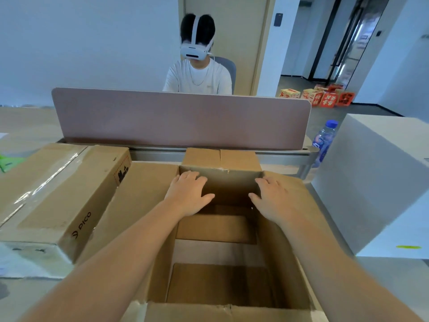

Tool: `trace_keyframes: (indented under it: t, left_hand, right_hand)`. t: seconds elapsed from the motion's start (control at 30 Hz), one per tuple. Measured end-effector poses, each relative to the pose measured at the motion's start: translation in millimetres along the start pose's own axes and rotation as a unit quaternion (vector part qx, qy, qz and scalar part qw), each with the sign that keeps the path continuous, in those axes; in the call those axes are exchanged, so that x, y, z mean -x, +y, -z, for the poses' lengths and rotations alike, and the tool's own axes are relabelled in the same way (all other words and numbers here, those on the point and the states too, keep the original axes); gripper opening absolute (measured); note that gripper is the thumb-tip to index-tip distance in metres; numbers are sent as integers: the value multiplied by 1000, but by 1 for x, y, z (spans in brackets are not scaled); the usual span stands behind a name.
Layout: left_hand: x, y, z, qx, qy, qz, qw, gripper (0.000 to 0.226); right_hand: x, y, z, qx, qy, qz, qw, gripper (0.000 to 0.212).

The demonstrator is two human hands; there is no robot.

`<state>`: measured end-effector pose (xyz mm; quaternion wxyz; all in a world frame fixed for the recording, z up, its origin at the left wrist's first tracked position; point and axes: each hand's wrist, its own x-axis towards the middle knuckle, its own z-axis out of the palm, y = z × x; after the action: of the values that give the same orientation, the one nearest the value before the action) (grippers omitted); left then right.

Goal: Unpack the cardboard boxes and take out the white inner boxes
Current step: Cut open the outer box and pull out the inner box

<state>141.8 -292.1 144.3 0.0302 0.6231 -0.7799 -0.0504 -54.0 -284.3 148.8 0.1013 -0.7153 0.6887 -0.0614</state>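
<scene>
Reaching with both arms into the open box (144,205), you have your hands at its far end. Your left hand (189,195) lies palm down at the far-left inner corner, fingers straight and a little spread, fingertips against the far wall, thumb pointing inward; it grips nothing. Your right hand (270,198) mirrors it at the far-right corner, fingers extended along the right wall, thumb pointing inward, also holding nothing. The two hands sit apart with the dark far wall showing between them. All four flaps of the open box are folded outward; the far flap (220,159) stands up toward the divider (181,117). Inside, only brown cardboard bottom panels show, with a paler strip (218,252) across the middle. A large white box (376,182) stands on the desk just right of the open box, near its right flap. A sealed box (62,194), taped and printed PICO, lies to the left, touching or overlapping the left flap. A water bottle (323,140) with a blue cap stands behind the white box by the divider's right end. Beyond the divider sits a person (197,75) wearing a white headset. Red cartons (325,97) rest on the floor far right.
</scene>
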Motion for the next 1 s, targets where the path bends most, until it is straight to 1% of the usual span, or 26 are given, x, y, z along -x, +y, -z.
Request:
trace_keyframes:
  t: [0.2,0.37,0.47,0.57,0.67,0.77,0.83,0.9,0.93,1.0]
  left_hand:
    - [49,18,6,28,-6,14,999,56]
    - [114,32,4,69,-12,52,996,57]
    - [160,43,-3,82,-22,78,993,64]
    - [203,51,-10,85,-38,82,992,78]
    - [235,52,-20,51,-64,69,994,100]
    - [254,47,-35,-28,-96,47,994,118]
    - [261,44,-45,-86,-114,35,989,125]
    - [265,40,-53,-128,-107,26,986,124]
    - [266,39,-55,-139,-94,22,986,119]
    - [269,38,-55,-139,-63,9,988,106]
  right_hand:
    - [42,3,11,-11,-7,31,999,51]
    - [94,13,7,-32,-33,77,996,52]
    - [129,18,-2,-40,-49,105,992,52]
    - [164,19,-11,-45,-62,133,988,54]
    - [196,22,-19,-44,-91,154,983,65]
    - [217,27,-22,7,-125,172,977,89]
    - [227,30,-27,51,-133,173,975,103]
    - [233,35,-35,92,-127,171,973,113]
    - [236,37,-39,112,-120,171,972,115]
    - [242,41,-44,144,-93,179,969,113]
